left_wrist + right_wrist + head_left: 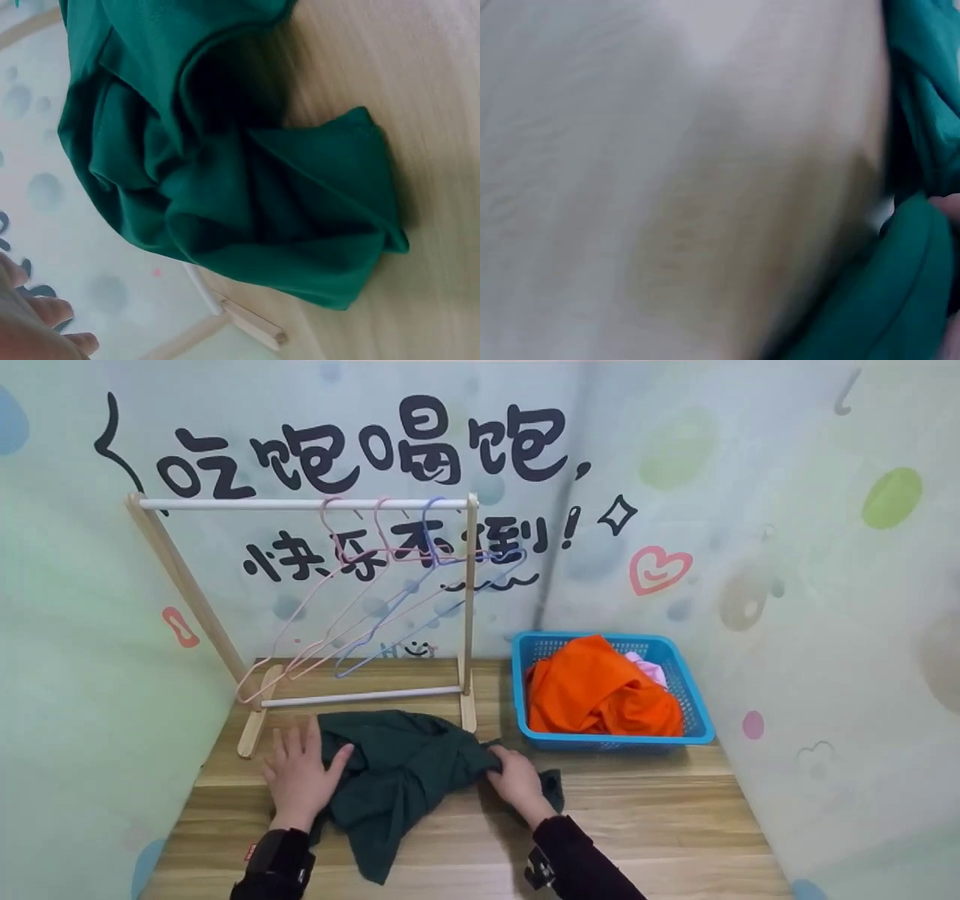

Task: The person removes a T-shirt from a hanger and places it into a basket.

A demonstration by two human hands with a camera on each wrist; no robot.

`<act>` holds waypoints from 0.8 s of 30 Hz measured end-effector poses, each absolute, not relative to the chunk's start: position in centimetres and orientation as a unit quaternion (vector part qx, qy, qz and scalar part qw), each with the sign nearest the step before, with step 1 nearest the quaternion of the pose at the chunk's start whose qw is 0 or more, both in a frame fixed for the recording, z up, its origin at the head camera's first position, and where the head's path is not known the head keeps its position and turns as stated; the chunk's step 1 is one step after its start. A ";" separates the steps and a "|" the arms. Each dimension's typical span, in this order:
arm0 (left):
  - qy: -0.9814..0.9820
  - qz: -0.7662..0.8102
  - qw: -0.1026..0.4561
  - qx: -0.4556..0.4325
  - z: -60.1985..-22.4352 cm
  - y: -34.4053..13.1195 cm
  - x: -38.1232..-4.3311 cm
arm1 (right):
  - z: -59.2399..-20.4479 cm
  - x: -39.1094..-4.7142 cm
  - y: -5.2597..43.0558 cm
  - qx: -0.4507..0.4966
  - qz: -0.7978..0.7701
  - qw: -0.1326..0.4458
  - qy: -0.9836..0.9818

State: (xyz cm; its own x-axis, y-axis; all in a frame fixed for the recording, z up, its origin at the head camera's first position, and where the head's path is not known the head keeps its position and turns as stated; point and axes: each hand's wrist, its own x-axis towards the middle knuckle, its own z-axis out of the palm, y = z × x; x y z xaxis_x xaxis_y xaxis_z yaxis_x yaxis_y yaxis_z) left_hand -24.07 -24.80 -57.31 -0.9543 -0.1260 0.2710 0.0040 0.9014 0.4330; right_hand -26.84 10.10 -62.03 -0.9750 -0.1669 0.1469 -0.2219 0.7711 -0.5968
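A crumpled dark green garment [405, 765] lies in folds on the wooden table, one corner trailing toward the front. At its left end my left hand [304, 772] has its fingers spread, the thumb over the cloth. In the left wrist view the green cloth [225, 187] bunches into a hollow fold, and that hand's fingertips [52, 309] show at the lower left edge. My right hand [517, 781] pinches the garment's right end, with a flap of it hanging beyond the wrist. The right wrist view catches the pinched green fabric [900, 292] at its right edge.
Behind the garment stands a wooden rack [470, 600] with a white top bar [247, 504]. Pink hangers [300, 607] and a blue hanger [390, 619] hang from it. To the right, a blue basket [705, 731] holds orange cloth [600, 690] and some pink cloth [649, 669].
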 end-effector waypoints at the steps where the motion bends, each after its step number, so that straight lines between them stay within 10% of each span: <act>1: -0.965 -0.219 0.141 0.027 -57.3 -24.6 -24.0 | -61.4 -26.9 10.1 0.095 0.367 0.041 -0.924; 13: -0.962 -0.237 0.127 -0.045 -57.1 -20.3 -23.0 | -52.6 -27.5 10.2 0.008 0.737 0.045 -0.675; 24: -0.963 -0.221 0.124 -0.091 -57.9 -16.6 -22.5 | -40.2 -26.9 16.2 0.023 0.760 0.245 -0.602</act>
State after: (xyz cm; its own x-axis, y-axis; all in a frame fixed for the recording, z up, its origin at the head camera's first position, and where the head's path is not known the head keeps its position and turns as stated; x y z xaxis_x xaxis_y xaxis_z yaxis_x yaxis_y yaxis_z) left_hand -22.50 -16.57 -57.85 -0.9527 0.1209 0.2787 0.2302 0.8860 0.4026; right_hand -26.87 16.18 -40.23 -0.8789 0.3442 0.3302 -0.4002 -0.1555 -0.9031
